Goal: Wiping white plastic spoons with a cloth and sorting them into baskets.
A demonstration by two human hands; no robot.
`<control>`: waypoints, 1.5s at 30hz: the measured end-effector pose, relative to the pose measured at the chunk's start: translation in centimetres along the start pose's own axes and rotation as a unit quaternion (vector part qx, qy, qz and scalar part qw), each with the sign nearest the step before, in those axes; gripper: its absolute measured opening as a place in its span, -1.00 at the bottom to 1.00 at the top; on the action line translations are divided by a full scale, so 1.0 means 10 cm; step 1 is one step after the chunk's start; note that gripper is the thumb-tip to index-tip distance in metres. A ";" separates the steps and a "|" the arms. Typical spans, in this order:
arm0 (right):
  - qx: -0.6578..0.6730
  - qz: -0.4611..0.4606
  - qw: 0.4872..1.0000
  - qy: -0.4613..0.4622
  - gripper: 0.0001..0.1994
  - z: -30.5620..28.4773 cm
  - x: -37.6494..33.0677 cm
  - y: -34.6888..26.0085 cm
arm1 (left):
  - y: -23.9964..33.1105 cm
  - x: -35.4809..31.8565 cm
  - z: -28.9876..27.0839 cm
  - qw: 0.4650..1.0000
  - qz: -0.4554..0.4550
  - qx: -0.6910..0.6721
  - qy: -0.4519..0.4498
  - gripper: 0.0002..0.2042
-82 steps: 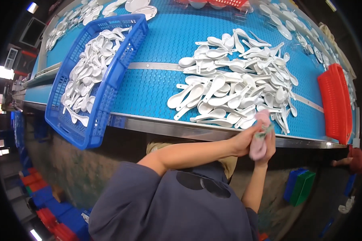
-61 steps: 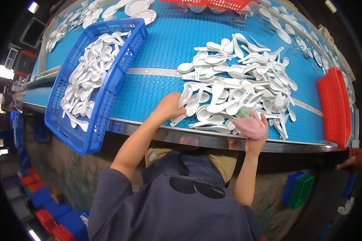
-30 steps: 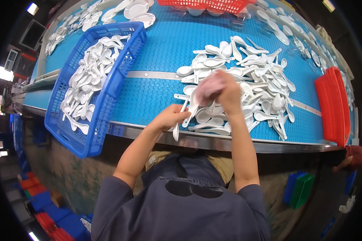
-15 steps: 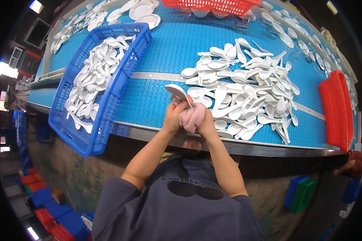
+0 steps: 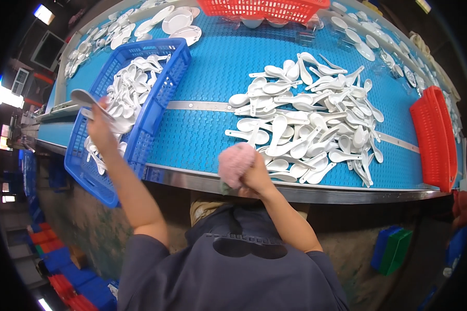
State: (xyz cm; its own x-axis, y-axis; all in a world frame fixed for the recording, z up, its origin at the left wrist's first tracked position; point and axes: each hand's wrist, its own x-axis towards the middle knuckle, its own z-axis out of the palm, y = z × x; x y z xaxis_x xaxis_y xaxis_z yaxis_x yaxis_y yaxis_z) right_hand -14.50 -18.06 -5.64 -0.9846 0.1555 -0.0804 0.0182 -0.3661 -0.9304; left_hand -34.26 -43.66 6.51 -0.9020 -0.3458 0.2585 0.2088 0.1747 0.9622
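We have our left hand (image 5: 102,133) over the blue basket (image 5: 155,98), its grip closed on a white spoon (image 5: 84,97); motion blurs it, so we cannot tell for sure how many are held. From the grip, the spoon's bowl points up and outward, past the basket's left rim, and its long axis runs across the basket's length rather than along it. We cannot judge its height above the loose spoons (image 5: 132,85) in the basket.

Our right hand (image 5: 255,176) is well to the right of the basket, its grip clamped around a pink cloth (image 5: 235,165), so the left hand is much the nearer to the basket. The spoon pile (image 5: 316,116) lies on the blue table (image 5: 213,57), right of the basket and beyond the cloth. The basket's near end juts past the table's front edge.
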 end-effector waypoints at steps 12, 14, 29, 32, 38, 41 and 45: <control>-0.377 -0.238 0.850 0.282 -0.61 -0.97 -0.71 0.11 | -0.72 -1.04 2.61 0.795 0.284 0.146 -0.516 -0.35; -0.408 -0.236 0.835 0.284 -0.67 -1.03 -0.71 0.18 | -0.83 -1.17 2.97 0.781 0.330 0.139 -0.512 -0.40; -0.451 -0.338 0.780 0.272 -0.67 -1.02 -0.57 0.08 | -1.08 -0.82 2.01 0.888 -0.123 0.059 -0.439 -0.85; -0.445 -0.338 0.781 0.278 -0.71 -1.00 -0.56 0.09 | -1.23 -0.70 1.88 0.880 -0.213 -0.022 -0.423 -0.79; -0.452 -0.338 0.776 0.283 -0.74 -1.02 -0.57 0.12 | -0.98 -1.08 2.26 0.874 -0.019 0.133 -0.467 -0.52; -0.455 -0.341 0.772 0.283 -0.74 -1.01 -0.57 0.12 | -0.88 -1.21 2.33 0.772 0.293 0.343 -0.448 -0.43; -0.445 -0.350 0.769 0.295 -0.74 -0.98 -0.56 0.12 | -1.07 -1.07 2.44 0.769 0.023 0.337 -0.543 -0.50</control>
State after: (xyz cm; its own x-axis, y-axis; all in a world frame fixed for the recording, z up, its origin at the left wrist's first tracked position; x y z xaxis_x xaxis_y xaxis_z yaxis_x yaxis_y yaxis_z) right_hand -7.25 -10.42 -9.83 -0.5614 0.5142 0.6483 -0.1101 0.7301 -0.6744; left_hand -36.09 -19.34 -8.63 -0.7596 0.5849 -0.2845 0.3370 0.7281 0.5969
